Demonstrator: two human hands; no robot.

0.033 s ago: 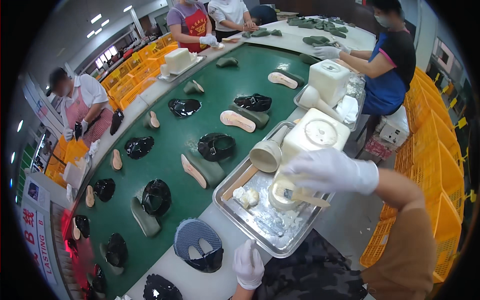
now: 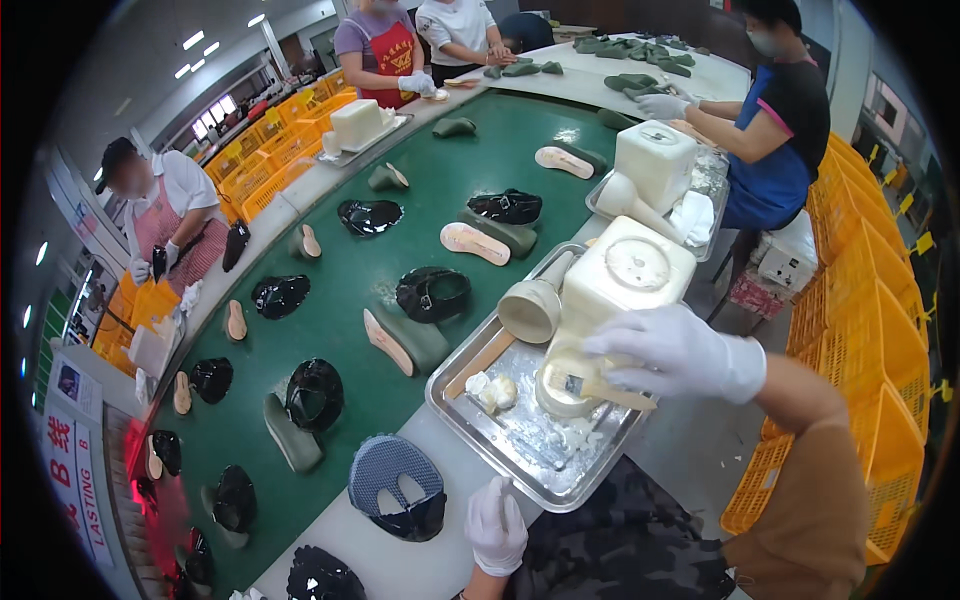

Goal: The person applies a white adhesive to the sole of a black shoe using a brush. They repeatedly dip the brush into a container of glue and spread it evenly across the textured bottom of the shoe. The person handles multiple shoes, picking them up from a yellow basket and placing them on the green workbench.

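Observation:
My right hand [image 2: 680, 352], in a white glove, hovers over a small round pot [image 2: 558, 388] of pale paste, fingers bent and apart. A flat brush [image 2: 612, 390] with a pale wooden handle lies across the pot's rim, just under those fingers. The pot joins a white square container [image 2: 632, 265] on a metal tray [image 2: 470, 415]. My left hand [image 2: 496, 530], also gloved, rests with curled fingers by the tray's near corner, nothing visible in it. Left of it lies a glossy black shoe upper [image 2: 425, 520] with a blue dotted lining.
A cream funnel-shaped cup [image 2: 530, 310], a wooden stick [image 2: 478, 363] and a white lump [image 2: 490, 392] share the tray. Black uppers and green shoe lasts [image 2: 292, 435] cover the green belt [image 2: 350, 330]. Yellow crates [image 2: 850, 380] line the right. Co-workers stand around the belt.
My right hand has shifted slightly right and down over the pot, and the brush handle has moved a little. The left hand stays put. The co-worker at far left has raised their head.

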